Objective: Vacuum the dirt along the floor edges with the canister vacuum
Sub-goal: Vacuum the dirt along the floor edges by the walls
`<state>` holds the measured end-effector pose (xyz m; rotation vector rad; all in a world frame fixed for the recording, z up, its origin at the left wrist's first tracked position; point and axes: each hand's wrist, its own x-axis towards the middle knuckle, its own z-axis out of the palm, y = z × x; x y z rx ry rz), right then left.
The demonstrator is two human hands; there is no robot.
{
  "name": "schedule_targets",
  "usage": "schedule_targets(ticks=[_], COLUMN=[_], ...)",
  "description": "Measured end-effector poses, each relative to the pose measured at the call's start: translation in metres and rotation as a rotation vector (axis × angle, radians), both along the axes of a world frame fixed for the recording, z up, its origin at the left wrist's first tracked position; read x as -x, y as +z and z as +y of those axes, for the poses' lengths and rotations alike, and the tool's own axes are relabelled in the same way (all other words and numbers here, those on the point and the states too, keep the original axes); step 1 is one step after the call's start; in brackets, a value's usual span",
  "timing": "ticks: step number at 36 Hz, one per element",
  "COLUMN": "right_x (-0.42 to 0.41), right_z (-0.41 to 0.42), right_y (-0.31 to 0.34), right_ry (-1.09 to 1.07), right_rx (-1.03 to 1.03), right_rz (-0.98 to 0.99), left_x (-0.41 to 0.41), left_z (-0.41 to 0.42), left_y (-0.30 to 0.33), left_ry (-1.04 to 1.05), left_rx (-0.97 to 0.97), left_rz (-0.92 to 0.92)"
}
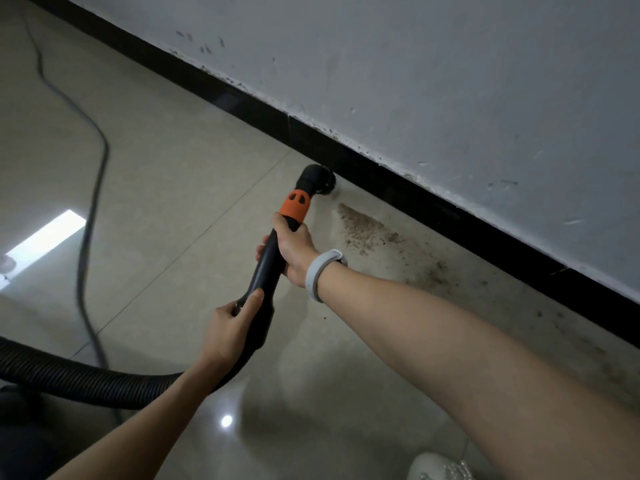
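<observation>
Both hands grip the black vacuum wand [268,261], which slants up and away from the person toward the wall. The right hand [294,249] is wrapped around the wand just below its orange collar [294,206], and a pale grey wristband [320,271] sits on that wrist. The left hand [230,329] is closed around the lower, wider end of the wand, where the ribbed black hose [86,386] joins it and curves off to the left edge. At the wand's far tip, a round black brush head [320,180] rests on the beige tiled floor [173,202], right against the black baseboard [398,181] under the scuffed white wall [450,81]. A band of brown dirt [370,228] lies on the floor beside the baseboard, just right of the brush head, with thinner specks trailing farther right. A grey power cord [90,188] snakes across the tiles at the left. A pale shoe [440,465] shows at the bottom edge.
</observation>
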<state>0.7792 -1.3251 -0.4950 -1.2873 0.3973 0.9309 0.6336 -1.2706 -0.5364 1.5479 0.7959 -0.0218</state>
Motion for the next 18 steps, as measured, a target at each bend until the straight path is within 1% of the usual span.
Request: schedule_targets(ticks=[4,7,12,18], right_x=[0.005,0.013,0.024,0.035], right_z=[0.005,0.003,-0.006,-0.016], right_y=[-0.004,-0.007,-0.014,-0.018], right_ry=[-0.017,-0.041,-0.089,-0.111], right_rx=[0.020,0.036,0.028,0.040], right_rz=[0.048,0.068,0.085,0.108], left_x=[0.007,0.014,0.024,0.034], left_z=[0.012,0.018,0.024,0.013], left_y=[-0.004,-0.008,-0.012,-0.003], left_ry=[-0.014,-0.057,-0.136,-0.193], left_rx=[0.030,-0.039,-0.105,0.011], left_rz=[0.053,0.100,0.125,0.087])
